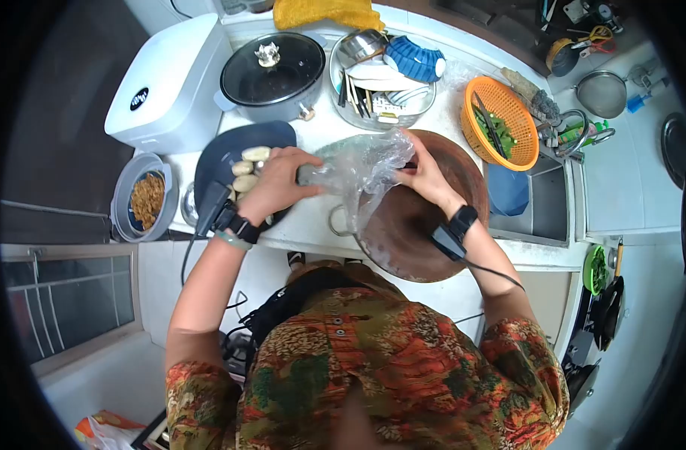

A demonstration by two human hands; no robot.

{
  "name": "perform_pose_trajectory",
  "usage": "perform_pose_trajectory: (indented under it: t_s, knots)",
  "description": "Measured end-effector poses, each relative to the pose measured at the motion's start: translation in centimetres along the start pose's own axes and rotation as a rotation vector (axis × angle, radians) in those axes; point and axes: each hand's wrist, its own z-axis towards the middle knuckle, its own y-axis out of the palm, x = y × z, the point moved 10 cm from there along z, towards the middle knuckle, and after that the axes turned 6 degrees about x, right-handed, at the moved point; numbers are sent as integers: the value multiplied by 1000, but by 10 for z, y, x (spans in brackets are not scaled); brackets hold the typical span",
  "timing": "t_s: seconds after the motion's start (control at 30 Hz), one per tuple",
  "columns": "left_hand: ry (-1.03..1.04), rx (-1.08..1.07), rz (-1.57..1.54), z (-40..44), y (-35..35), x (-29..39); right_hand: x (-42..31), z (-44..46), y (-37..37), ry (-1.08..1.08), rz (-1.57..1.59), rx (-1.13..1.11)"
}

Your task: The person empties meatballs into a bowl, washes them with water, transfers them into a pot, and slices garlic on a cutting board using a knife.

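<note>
A crumpled clear plastic bag (369, 169) is stretched between my two hands above the round wooden cutting board (425, 247). My left hand (279, 184) pinches the bag's left side, beside a dark plate (215, 154) of peeled pale pieces (245, 183), possibly potatoes. At the bag's other side, my right hand (429, 180) has its fingers closed on the plastic. A small dark object shows by the right fingers; its kind is unclear. The bag hides part of the board, and I cannot make out whether anything is inside it.
An orange basket (528, 120) of green vegetables stands beside the sink (549, 202). Behind are a lidded pot (272, 71) and a bowl of dishes (399, 120) with chopsticks. A white appliance (167, 82) and a container of brown food (146, 199) are at left.
</note>
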Motion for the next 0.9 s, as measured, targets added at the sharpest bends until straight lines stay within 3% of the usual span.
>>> perform_pose_trajectory:
  t_s: [0.03, 0.1, 0.13, 0.17, 0.23, 0.3, 0.37, 0.5, 0.7, 0.8, 0.83, 0.9]
  knots:
    - [-32, -22, -36, 14, -1, -10, -13, -6, 6, -10, 1, 17]
    - [-108, -40, -191, 36, -11, -27, -74, -33, 8, -364, -611, 253]
    - [-108, -122, -294, 44, -16, -28, -79, -40, 19, -254, -710, 240]
    - [-105, -203, -394, 54, -24, -28, -92, -45, 35, -339, -779, 224]
    - [4, 26, -221, 94, -78, -36, -110, -45, 62, -378, -870, 236]
    - [-94, 272, -234, 134, -125, -75, -114, -37, 79, -396, -831, 291]
    - [-172, 428, -28, 161, -158, -99, -114, -29, 90, -371, -878, 304]
    - [-191, 364, 158, 202, -148, -144, -111, -21, 103, -290, -853, 281]
    - [-189, 364, 265, 216, -135, -139, -104, -16, 101, -235, -888, 257]
    - [-224, 364, 234, 211, -155, -125, -99, -16, 94, -245, -850, 278]
    - [-149, 489, 174, 208, -175, -114, -96, -16, 91, -234, -846, 277]
    - [-132, 520, 166, 208, -209, -105, -97, -18, 88, -266, -815, 291]
